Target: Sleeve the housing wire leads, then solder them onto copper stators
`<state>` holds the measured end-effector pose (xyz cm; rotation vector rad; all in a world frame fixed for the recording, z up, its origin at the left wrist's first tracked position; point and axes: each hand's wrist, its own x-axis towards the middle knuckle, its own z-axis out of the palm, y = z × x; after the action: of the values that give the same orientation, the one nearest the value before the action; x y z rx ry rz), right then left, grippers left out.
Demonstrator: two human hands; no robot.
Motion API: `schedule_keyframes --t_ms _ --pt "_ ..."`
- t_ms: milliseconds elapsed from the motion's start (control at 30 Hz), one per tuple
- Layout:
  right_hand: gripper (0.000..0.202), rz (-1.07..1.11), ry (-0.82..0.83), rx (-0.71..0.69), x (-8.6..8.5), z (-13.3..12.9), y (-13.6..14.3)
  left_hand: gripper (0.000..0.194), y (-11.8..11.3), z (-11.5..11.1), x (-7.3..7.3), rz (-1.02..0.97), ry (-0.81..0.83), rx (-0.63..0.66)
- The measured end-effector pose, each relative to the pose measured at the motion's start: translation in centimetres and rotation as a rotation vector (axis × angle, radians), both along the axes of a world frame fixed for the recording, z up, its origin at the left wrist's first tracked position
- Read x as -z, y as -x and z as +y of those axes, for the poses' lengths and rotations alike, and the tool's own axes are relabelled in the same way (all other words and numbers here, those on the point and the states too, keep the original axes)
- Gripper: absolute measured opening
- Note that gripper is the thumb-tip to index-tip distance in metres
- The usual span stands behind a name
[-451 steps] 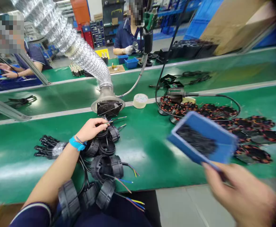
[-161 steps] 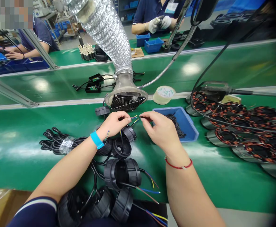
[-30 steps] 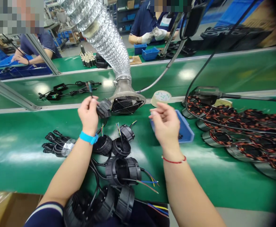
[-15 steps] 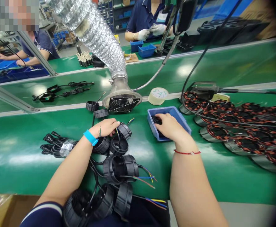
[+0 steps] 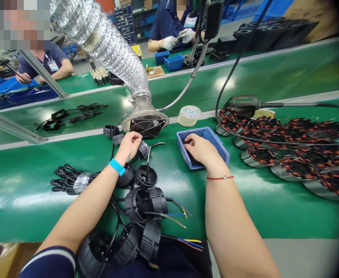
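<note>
My left hand (image 5: 131, 146), with a blue wristband, is closed at the near side of the exhaust hood, its fingers on the rim of a tilted black round plastic housing (image 5: 143, 150). Coloured wire ends rise beside it. Below stand more such housings with cables: one upright housing (image 5: 146, 176), a pair (image 5: 138, 204) in the middle and several at the bench's front edge. My right hand (image 5: 200, 148) reaches into a blue bin (image 5: 223, 151) holding small dark parts. Its thumb and fingers are pinched together; what lies between them is hidden.
A silver duct with a fan hood (image 5: 146, 127) hangs over the green bench (image 5: 183, 189). Beside it lies a tape roll (image 5: 189, 116). Several wound motor stators (image 5: 259, 156) fill the right. Bundled cable plugs (image 5: 70, 179) lie left. Two co-workers sit across the bench.
My left hand has moved up and away from me, and the tilted housing has shifted with it. My right hand stays in the bin, its fingers now drawn closer together. The view has shifted slightly.
</note>
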<state>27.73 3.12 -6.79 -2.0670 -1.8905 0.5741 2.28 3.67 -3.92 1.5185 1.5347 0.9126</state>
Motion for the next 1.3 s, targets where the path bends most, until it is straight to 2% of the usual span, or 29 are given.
schedule_keyframes --t_ms 100,233,333,433,533,600,633,700,800,900,967,1033,1167,1300 --pt "0.020 -0.015 -0.013 0.032 0.0 0.1 -0.1 0.017 -0.2 0.2 0.4 0.024 0.022 0.077" --pt "0.024 -0.029 -0.016 0.014 0.4 0.0 -0.3 0.017 -0.4 -0.2 0.0 0.084 0.033 0.302" --pt "0.028 -0.050 -0.010 0.020 0.4 -0.1 -0.1 0.024 -0.3 0.0 -0.3 0.202 -0.038 0.320" --pt "0.024 -0.066 -0.018 0.063 0.1 -0.2 0.4 0.013 -0.2 0.2 -0.7 0.292 -0.105 0.299" --pt "0.024 -0.039 -0.047 0.073 -0.3 -0.3 0.7 0.041 -0.1 0.2 -0.9 0.277 -0.178 0.405" --pt "0.023 0.001 -0.070 0.062 -0.4 -0.3 0.5 0.054 0.0 0.1 -0.7 0.207 -0.126 0.498" --pt "0.022 0.027 -0.082 0.058 -0.4 -0.2 0.3 0.058 0.1 0.0 -0.4 0.176 -0.075 0.510" --pt "0.020 0.090 -0.104 0.060 -0.3 -0.1 -0.2 0.064 0.3 0.1 0.1 0.154 0.009 0.440" --pt "0.016 0.220 -0.127 0.079 -0.2 0.1 -1.0 0.066 0.4 0.3 1.0 0.126 0.063 0.355" --pt "0.014 0.401 -0.132 0.094 -0.5 0.2 -1.2 0.056 0.1 0.3 1.1 -0.021 0.111 0.407" --pt "0.018 0.520 -0.137 0.092 -1.0 0.0 -0.9 0.042 -0.2 0.0 0.7 -0.077 0.074 0.427" --pt "0.021 0.747 -0.146 0.079 -1.7 -0.4 -0.1 0.030 -0.5 -0.4 0.1 -0.071 0.014 0.431" --pt "0.027 1.289 -0.091 0.015 -3.2 -1.6 2.6 0.027 -0.6 -1.0 -0.8 -0.088 -0.028 0.421" --pt "0.027 1.381 -0.028 -0.020 -3.7 -2.3 4.9 0.026 -0.6 -1.1 -1.0 -0.148 -0.033 0.418"
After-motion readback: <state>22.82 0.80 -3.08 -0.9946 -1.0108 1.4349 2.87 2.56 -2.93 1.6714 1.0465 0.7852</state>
